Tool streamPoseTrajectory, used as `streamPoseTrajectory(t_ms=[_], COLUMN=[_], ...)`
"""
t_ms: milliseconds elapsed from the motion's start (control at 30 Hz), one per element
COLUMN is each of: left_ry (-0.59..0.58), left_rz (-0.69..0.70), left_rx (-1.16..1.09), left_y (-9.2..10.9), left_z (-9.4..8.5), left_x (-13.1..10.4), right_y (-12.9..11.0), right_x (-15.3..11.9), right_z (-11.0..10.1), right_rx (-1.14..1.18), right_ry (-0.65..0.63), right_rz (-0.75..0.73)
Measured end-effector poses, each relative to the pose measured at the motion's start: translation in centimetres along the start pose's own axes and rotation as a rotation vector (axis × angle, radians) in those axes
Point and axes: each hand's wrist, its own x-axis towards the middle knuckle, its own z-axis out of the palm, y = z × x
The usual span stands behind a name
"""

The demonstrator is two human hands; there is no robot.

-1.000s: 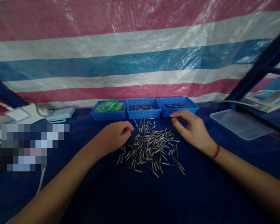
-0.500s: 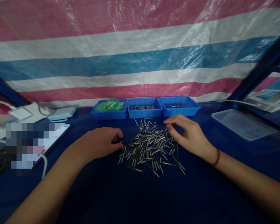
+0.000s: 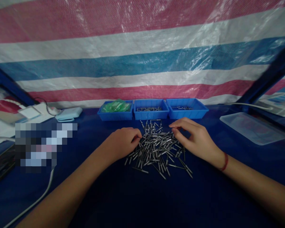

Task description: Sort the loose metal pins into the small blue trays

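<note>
A loose pile of silvery blind rivets (image 3: 156,147) lies on the dark blue table in front of me. My left hand (image 3: 123,142) is at the pile's left edge, with thumb and fingers curled together against the rivets. Whatever sits between those fingertips is hidden. On the opposite side, my right hand (image 3: 192,134) rests by the upper right of the pile. Its thumb and fingers are a little apart, and I see nothing held between them. A red cord circles the right wrist.
Three blue bins stand behind the pile: one with green plastic bags (image 3: 116,106), a middle bin (image 3: 151,115) and a right bin (image 3: 188,114), both with rivets. A clear plastic lid (image 3: 251,128) lies right. Left are a light blue case (image 3: 68,114) and a white cable (image 3: 44,191).
My left hand has moved right onto the pile's edge, and its fingers have closed together. My right hand keeps about the same place by the pile. The view has shifted slightly.
</note>
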Motion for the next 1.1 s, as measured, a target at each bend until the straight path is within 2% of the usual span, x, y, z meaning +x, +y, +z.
streamPoseTrajectory(t_ms=[133,233,333,467,600,767,967,1100], left_ry=[0.195,0.355,0.338,0.239,0.211,0.167,0.097,0.085], left_rz=[-0.008,-0.058,-0.091,-0.094,-0.123,-0.11,-0.081,-0.103], left_rx=[-0.144,-0.494,-0.894,-1.148,-1.155,-1.142,-1.142,-1.115], left_y=[1.0,2.6,4.4,5.7,5.6,5.9,6.2,5.9], left_z=[-0.2,0.2,1.3,2.6,2.9,2.7,2.3,2.2], left_x=[0.3,0.4,0.4,0.3,0.2,-0.1,-0.2,-0.1], right_y=[-0.4,-0.9,-1.5,-2.4,-3.3,-3.8,-4.1,-4.1], right_x=[0.0,-0.2,-0.3,-0.5,-0.5,-0.5,-0.5,-0.7], right_z=[0.0,0.2,0.4,0.4,0.1,0.0,0.1,0.1], right_rx=[0.032,0.101,0.213,0.398,0.494,0.542,0.539,0.552], right_ry=[-0.014,-0.039,-0.059,-0.038,-0.005,0.067,-0.007,-0.016], right_rz=[0.005,0.035,0.078,0.172,0.269,0.27,0.233,0.262])
